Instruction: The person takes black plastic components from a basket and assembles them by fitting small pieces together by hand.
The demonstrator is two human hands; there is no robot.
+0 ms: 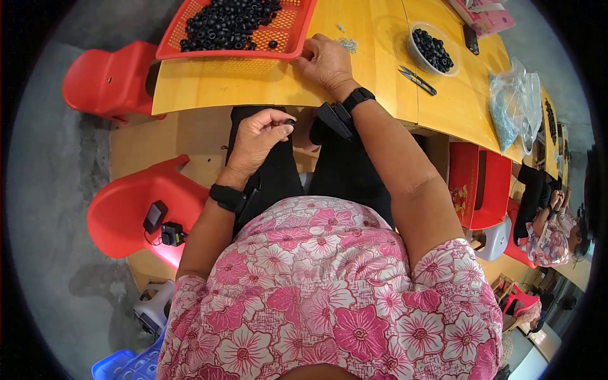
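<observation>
My left hand [258, 140] is held over my lap, just off the table's near edge. Its thumb and forefinger pinch a small black ring-like part [290, 121]. On the yellow table, my right hand [328, 63] rests by the near right corner of a red plastic basket [303, 31]. Its fingers are curled together, and whatever is between them is hidden. Many similar black parts [225, 24] lie heaped in the basket. A small scatter of clear, shiny bits [348, 44] lies just beyond my right hand.
To the right stand a clear tub [415, 50] of black parts, thread snips [418, 81], a dark phone [470, 39] and a plastic bag [516, 111]. Red chairs [136, 206] stand at left. A red box [475, 183] sits below the table; another person [550, 231] sits beyond.
</observation>
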